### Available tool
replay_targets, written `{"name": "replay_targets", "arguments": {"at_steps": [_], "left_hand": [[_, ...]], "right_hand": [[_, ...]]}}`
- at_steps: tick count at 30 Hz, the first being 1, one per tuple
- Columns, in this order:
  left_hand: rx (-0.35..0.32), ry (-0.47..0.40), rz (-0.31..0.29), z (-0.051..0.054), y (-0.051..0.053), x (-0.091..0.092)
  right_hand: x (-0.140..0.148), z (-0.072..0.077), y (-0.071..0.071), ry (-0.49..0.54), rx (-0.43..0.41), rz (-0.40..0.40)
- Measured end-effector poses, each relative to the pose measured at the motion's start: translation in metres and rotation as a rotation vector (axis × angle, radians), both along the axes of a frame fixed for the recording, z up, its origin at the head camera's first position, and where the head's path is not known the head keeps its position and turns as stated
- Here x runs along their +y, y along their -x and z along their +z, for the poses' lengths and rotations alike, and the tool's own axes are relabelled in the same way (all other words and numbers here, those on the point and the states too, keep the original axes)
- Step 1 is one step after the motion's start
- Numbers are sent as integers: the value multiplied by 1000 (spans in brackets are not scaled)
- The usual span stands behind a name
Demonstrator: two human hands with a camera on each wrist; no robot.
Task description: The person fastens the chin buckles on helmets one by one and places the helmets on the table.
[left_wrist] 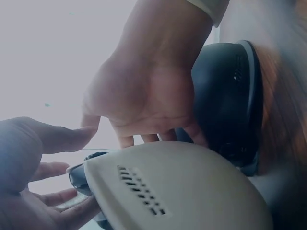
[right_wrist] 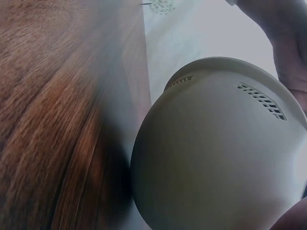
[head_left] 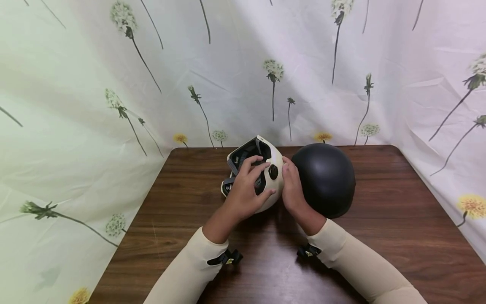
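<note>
A cream helmet lies tipped on its side on the table, its dark padded inside and grey straps facing left. On its shell sits a dark round piece. My left hand is over the helmet's opening side, thumb and fingers spread around the dark piece; whether the fingertips touch is unclear. My right hand rests with extended fingers along the rounded crown, between the two helmets. Vent slots show on the cream shell in the right wrist view. A black helmet stands dome up just right of my right hand.
The brown wooden table has its back edge close behind both helmets. A white cloth with a dandelion print hangs around the back and sides. Dark straps with small devices sit at both wrists.
</note>
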State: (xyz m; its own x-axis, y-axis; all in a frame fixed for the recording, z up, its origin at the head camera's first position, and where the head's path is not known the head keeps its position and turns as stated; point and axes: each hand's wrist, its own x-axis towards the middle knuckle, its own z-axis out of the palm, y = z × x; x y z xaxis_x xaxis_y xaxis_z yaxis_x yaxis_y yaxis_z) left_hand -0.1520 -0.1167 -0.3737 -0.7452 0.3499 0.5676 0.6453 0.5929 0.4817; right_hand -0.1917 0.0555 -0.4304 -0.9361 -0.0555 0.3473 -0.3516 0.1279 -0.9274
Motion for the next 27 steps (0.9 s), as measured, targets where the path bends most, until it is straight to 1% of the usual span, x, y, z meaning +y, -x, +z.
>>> {"name": "replay_targets", "arguments": {"at_steps": [2, 7, 10, 12, 15, 18, 19, 22, 25, 27], "left_hand": [[-31, 18, 8, 1, 1, 0], [-102, 39, 13, 2, 4, 0], [-112, 41, 4, 3, 6, -1], [-109, 17, -10, 4, 8, -2], [-101, -34, -24, 5, 10, -3], [-90, -99, -30, 4, 13, -6], [-96, -121, -30, 3, 14, -7], [-157, -216, -35, 2, 17, -11], [-260, -337, -48, 4, 17, -14], [-309, -415, -58, 5, 18, -16]], "right_hand": [[-1, 0, -1, -11, 12, -8], [-2, 0, -2, -24, 27, 7], [-3, 0, -3, -24, 36, 6], [-3, 0, -2, -26, 44, -4], [-3, -1, -1, -26, 51, -10], [-2, -1, 2, -25, 56, -3], [-2, 0, 2, -23, 61, 1], [-2, 3, 3, -15, 79, 6], [-1, 6, 3, -8, 96, 11], [1, 8, 4, -6, 96, 22]]}}
